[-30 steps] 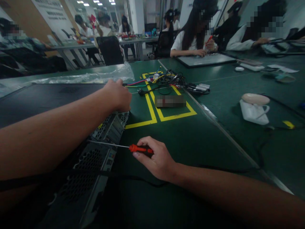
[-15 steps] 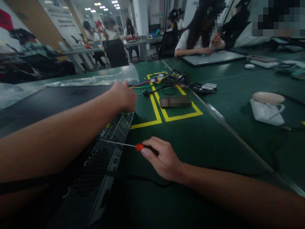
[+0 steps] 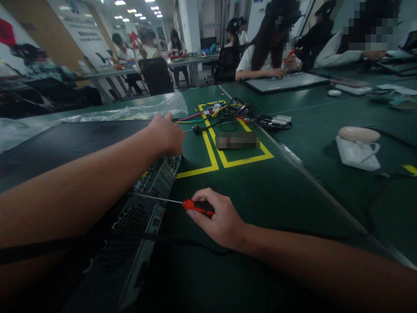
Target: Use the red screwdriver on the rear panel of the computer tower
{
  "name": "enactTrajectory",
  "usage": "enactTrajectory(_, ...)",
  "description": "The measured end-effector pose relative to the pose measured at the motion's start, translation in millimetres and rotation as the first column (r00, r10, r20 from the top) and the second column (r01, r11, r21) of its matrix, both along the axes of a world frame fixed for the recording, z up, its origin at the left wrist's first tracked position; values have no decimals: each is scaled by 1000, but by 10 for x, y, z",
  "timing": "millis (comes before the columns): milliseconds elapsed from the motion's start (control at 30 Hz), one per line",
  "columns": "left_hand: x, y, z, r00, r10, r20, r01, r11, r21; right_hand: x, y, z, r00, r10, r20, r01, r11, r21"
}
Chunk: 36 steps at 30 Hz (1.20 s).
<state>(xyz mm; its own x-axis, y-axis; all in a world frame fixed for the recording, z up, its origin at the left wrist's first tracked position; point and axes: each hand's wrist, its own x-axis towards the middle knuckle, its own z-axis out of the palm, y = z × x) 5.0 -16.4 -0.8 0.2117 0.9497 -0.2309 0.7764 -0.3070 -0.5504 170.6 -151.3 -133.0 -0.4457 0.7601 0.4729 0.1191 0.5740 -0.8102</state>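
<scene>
A dark computer case lies on its side at the left, its rear panel with vent holes and ports facing right. My left hand is closed over the case's far rear corner, with its fingertips partly hidden. My right hand holds a screwdriver by its red and black handle, thumb and fingers around it. The long metal shaft points left to the case's rear panel, below my left forearm. The tip is too dim to tell exactly where it touches.
Tangled cables lie beyond the case by yellow tape marks. A blurred dark block sits inside the tape. Clear plastic wrap stretches behind the case. To the right stands a white cup-like object. Co-workers sit across the table.
My right thumb and fingers have shifted on the screwdriver, so more of its handle shows. My left hand stays on the case corner. The whole view has moved slightly.
</scene>
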Motion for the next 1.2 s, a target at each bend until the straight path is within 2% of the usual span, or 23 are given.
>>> enactTrajectory(200, -15, -3, -7, 998, -40, -53, 40, 999, 7, 0, 2, 0, 1000, 9, -14, -9, 1000, 4)
enactTrajectory(333, -14, 2, -8, 999, -18, -47, 18, 1000, -7, 4, 5, 10, 1000, 13, -12, -13, 1000, 10)
enactTrajectory(633, -17, -26, 12, 997, -68, -31, 68, 998, -4, 3, 18, 1, 1000, 15, 8, -15, 1000, -4)
enactTrajectory(1200, -8, -8, -2, 996, -27, -81, 27, 1000, 1, 7, 14, 1, 999, 28, 32, -28, 999, -17)
